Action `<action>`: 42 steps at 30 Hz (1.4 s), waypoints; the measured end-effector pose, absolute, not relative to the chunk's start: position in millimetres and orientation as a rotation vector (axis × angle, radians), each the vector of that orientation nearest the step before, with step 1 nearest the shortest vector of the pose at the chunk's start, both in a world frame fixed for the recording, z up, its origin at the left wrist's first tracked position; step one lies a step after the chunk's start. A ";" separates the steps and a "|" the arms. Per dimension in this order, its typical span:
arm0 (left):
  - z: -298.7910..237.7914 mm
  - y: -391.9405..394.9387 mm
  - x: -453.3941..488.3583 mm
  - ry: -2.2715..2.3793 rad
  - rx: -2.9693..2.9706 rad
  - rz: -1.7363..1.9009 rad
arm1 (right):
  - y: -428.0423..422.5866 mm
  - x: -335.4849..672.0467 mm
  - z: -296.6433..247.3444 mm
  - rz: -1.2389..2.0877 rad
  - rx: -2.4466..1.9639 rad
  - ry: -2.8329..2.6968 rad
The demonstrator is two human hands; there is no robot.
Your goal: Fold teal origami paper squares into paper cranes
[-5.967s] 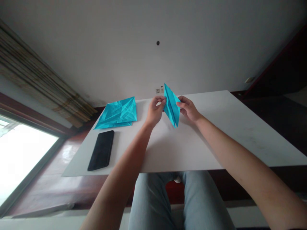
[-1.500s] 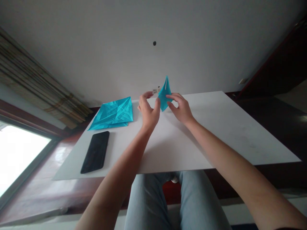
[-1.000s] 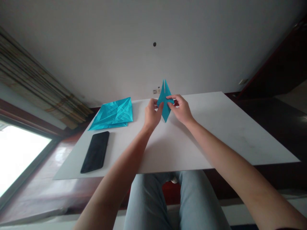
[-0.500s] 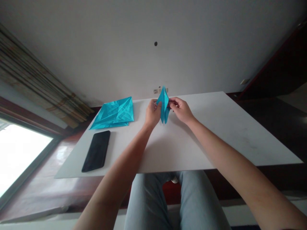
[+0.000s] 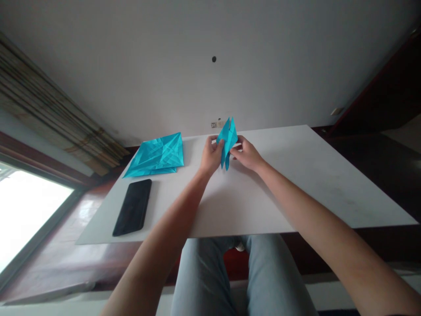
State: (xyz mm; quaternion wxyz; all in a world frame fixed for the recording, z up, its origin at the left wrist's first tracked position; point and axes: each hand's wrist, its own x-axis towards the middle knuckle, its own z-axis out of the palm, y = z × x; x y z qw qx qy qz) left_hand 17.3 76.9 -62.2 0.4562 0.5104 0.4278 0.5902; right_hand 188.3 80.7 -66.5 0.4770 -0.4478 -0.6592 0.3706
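A piece of folded blue origami paper (image 5: 228, 139) stands upright above the far half of the table, its pointed layers spread apart at top and bottom. My left hand (image 5: 212, 153) is closed on its left side, thumb pressed on the near face. At the right edge, my right hand (image 5: 246, 152) grips the paper, thumb in front and fingers behind. The fingertips behind the paper are partly hidden.
Creased blue paper sheets (image 5: 158, 153) lie at the table's far left. A black phone (image 5: 132, 207) rests nearer, at the left edge. The white table (image 5: 315, 184) reaches to the wall, which has sockets (image 5: 217, 125) low down.
The folded paper has turned a little, and its layers now stand farther apart at the top. My right hand has shifted slightly, its fingers now behind the paper's right edge.
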 end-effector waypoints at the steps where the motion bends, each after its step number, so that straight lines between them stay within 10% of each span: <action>1: -61.1 76.1 17.5 1.065 1.242 1.459 | 79.6 188.4 -65.1 0.910 -1.095 -1.614; 42: -62.5 76.5 14.9 0.924 1.207 1.316 | 83.8 189.9 -66.2 0.855 -1.153 -1.567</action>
